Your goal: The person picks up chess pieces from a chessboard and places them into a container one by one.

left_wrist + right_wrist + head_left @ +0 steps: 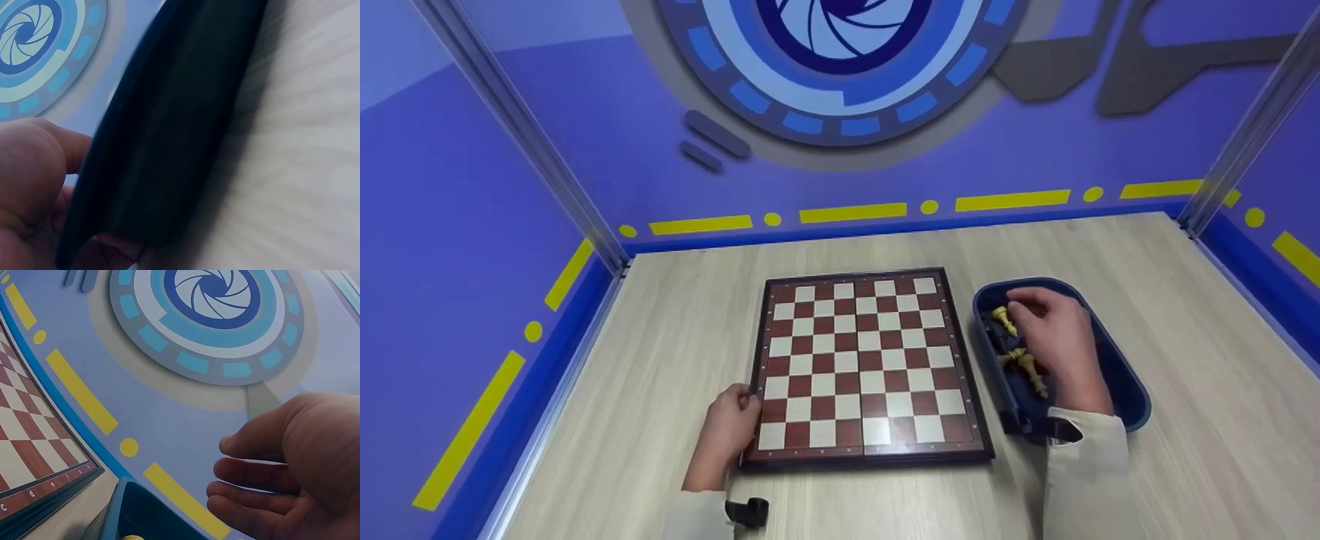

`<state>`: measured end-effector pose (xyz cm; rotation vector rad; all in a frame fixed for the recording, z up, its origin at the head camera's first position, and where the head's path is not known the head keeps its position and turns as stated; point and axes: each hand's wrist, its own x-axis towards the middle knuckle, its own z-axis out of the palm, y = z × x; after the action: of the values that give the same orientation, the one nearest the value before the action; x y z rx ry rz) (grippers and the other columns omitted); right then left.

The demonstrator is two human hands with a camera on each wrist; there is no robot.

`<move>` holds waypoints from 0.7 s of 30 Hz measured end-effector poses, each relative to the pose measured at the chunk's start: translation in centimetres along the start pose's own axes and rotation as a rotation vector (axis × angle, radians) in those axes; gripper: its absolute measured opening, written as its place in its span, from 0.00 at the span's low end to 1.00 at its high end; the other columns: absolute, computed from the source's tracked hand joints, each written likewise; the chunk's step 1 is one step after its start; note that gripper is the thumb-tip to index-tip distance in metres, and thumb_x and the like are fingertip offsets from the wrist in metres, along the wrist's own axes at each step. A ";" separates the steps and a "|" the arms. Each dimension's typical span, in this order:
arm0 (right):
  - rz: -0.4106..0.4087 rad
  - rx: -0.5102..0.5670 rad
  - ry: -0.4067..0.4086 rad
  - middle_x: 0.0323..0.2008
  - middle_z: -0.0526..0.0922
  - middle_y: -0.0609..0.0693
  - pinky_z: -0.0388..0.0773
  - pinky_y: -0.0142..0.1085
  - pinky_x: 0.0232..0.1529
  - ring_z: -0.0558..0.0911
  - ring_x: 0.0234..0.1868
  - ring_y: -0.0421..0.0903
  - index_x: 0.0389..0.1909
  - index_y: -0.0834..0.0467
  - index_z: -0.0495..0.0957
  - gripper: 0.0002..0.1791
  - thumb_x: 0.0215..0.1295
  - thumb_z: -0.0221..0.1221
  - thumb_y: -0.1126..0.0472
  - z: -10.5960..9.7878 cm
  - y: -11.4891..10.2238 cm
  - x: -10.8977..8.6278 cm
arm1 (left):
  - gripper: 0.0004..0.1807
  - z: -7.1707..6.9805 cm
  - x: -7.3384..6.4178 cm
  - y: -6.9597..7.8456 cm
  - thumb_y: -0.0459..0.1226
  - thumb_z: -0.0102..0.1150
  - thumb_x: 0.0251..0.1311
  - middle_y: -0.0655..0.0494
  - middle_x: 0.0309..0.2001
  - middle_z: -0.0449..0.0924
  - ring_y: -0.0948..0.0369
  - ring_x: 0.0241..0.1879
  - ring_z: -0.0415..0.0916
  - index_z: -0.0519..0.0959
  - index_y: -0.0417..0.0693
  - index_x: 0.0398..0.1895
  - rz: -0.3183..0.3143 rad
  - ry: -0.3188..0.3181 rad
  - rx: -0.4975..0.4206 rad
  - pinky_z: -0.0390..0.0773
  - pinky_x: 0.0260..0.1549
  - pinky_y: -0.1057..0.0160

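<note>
A brown-and-white chessboard [859, 367] lies on the table. My left hand [730, 424] grips its near-left edge, and in the left wrist view the board's dark side [163, 124] passes between thumb and fingers [118, 246]. Over the dark blue bin [1110, 352] on the right hovers my right hand [1057, 337]. Its fingers [253, 475] are loosely bent, and nothing shows between them. Several chess pieces lie in the bin, among them a gold piece [1003, 320] near the fingertips and another gold piece [1033, 375] beneath the hand. Dark pieces there are hard to make out.
The pale wooden table [697, 315] is bounded by a blue-purple back wall [840, 184] and side panels. Metal posts [532, 142] stand at the corners. The bin sits close to the board's right edge.
</note>
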<state>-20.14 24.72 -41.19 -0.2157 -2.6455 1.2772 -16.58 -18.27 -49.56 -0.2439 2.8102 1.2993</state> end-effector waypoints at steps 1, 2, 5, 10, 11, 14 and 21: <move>-0.007 0.000 0.002 0.48 0.83 0.55 0.76 0.35 0.38 0.79 0.42 0.50 0.53 0.55 0.80 0.17 0.71 0.52 0.52 0.1 0.0 0.0 | 0.17 0.0 0.0 0.0 0.35 0.44 0.66 0.54 0.25 0.75 0.62 0.20 0.71 0.75 0.32 0.50 -0.004 0.001 0.001 0.72 0.20 0.65; -0.019 -0.003 0.006 0.48 0.83 0.55 0.76 0.37 0.40 0.80 0.42 0.50 0.53 0.55 0.80 0.16 0.71 0.53 0.52 0.3 -0.1 0.0 | 0.16 0.0 0.0 0.0 0.35 0.44 0.66 0.54 0.24 0.75 0.62 0.19 0.71 0.75 0.32 0.49 0.001 0.002 0.004 0.72 0.19 0.64; -0.061 -0.007 0.020 0.48 0.84 0.56 0.76 0.42 0.44 0.81 0.44 0.51 0.51 0.56 0.81 0.16 0.71 0.54 0.54 0.7 -0.4 -0.1 | 0.16 -0.2 0.0 0.0 0.35 0.45 0.66 0.54 0.24 0.74 0.62 0.19 0.70 0.75 0.33 0.48 -0.001 -0.005 0.000 0.72 0.19 0.64; -0.118 -0.012 0.047 0.47 0.85 0.57 0.76 0.48 0.48 0.82 0.45 0.53 0.49 0.57 0.82 0.14 0.70 0.55 0.55 0.9 -1.2 -0.1 | 0.15 -0.5 0.1 0.0 0.35 0.45 0.66 0.54 0.25 0.75 0.62 0.21 0.71 0.75 0.33 0.48 0.001 -0.035 -0.004 0.72 0.20 0.64; -0.127 -0.014 0.050 0.47 0.85 0.57 0.76 0.49 0.48 0.82 0.46 0.53 0.49 0.57 0.82 0.14 0.70 0.55 0.55 0.9 -1.3 0.0 | 0.15 -0.6 0.1 0.1 0.35 0.45 0.66 0.53 0.25 0.75 0.62 0.21 0.71 0.75 0.33 0.48 0.000 -0.040 0.000 0.72 0.20 0.64; -0.156 -0.023 0.057 0.47 0.84 0.57 0.76 0.50 0.49 0.82 0.46 0.53 0.49 0.57 0.82 0.14 0.70 0.54 0.55 0.7 -1.5 0.1 | 0.16 -1.0 0.2 0.1 0.35 0.45 0.66 0.52 0.26 0.76 0.62 0.21 0.73 0.75 0.32 0.48 -0.016 -0.054 0.024 0.72 0.20 0.64; -0.177 -0.021 0.076 0.48 0.82 0.56 0.76 0.50 0.51 0.81 0.46 0.52 0.51 0.57 0.80 0.16 0.70 0.54 0.54 0.4 -1.6 0.1 | 0.21 -2.3 0.6 0.9 0.38 0.45 0.65 0.46 0.34 0.82 0.59 0.30 0.78 0.74 0.29 0.53 -0.026 -0.074 0.144 0.77 0.28 0.61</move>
<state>-20.40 23.49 -40.13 -0.0306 -2.5502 1.1615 -17.24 -19.53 -47.48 -0.2206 2.8113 1.0716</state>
